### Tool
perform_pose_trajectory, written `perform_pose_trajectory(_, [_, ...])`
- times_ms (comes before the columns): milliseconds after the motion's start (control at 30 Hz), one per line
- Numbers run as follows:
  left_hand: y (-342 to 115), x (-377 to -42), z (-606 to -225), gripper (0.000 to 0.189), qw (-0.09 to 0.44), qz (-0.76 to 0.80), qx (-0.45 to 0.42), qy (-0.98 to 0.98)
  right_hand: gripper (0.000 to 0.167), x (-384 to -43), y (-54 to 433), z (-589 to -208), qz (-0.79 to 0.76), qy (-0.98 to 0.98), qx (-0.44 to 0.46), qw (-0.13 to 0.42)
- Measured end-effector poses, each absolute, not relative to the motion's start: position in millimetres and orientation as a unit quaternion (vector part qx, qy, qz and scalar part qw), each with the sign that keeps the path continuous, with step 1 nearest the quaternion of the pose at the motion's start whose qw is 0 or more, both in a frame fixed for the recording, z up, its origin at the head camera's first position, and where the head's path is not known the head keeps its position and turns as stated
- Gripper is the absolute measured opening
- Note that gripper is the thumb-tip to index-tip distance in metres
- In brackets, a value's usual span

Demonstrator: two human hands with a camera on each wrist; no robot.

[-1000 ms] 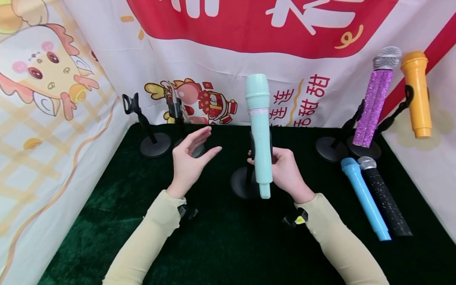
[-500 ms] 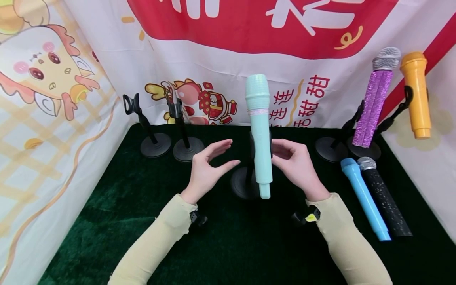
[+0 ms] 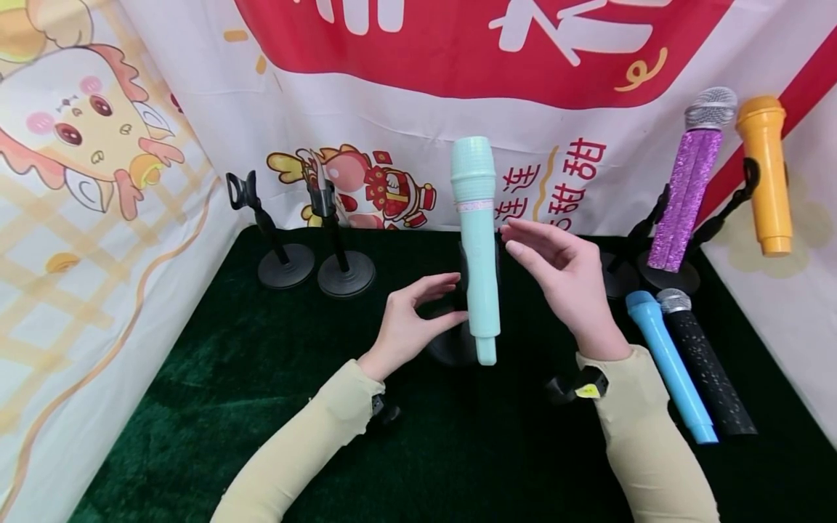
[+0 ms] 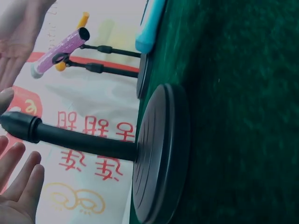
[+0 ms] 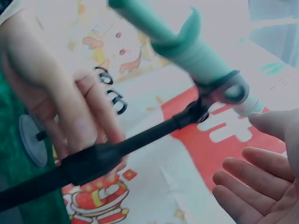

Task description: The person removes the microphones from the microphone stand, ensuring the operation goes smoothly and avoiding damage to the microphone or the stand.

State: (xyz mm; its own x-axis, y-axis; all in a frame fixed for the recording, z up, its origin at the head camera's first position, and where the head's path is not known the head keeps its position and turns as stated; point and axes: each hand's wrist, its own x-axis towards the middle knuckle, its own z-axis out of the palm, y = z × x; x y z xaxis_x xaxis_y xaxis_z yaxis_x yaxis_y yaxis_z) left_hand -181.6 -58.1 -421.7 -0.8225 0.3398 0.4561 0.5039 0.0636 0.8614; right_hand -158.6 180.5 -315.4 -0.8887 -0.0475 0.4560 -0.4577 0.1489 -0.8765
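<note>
A mint-green microphone (image 3: 482,269) sits tilted in the clip of a black desk stand, whose round base (image 4: 154,158) shows in the left wrist view. My left hand (image 3: 412,323) is at the stand's left, thumb and fingers spread on either side of the thick collar (image 4: 21,126) on its pole; contact is unclear. To the microphone's right, my right hand (image 3: 565,280) is held apart from it, fingers loosely extended and holding nothing. In the right wrist view, the stand's clip (image 5: 224,91) wraps the microphone, and the left fingers (image 5: 100,105) look blurred beside the pole.
Two black stands (image 3: 285,265) (image 3: 346,274) with bare clips stand at the back left. At the right, stands hold a purple glitter microphone (image 3: 686,196) and an orange one (image 3: 766,178). Blue (image 3: 673,367) and black (image 3: 706,359) microphones lie on the green cloth (image 3: 216,407).
My right hand has let go of the stand and moved up and right. My left hand has travelled right, from near the back-left stands to the mint-green microphone's stand.
</note>
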Motion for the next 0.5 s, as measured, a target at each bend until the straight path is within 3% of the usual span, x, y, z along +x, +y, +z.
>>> perform_pose_trajectory(500, [-41,-185,-419,0.033,0.081,-0.584,-0.264,-0.763,0.041,-158,162,-292,0.648,-0.737,0.166,0.096])
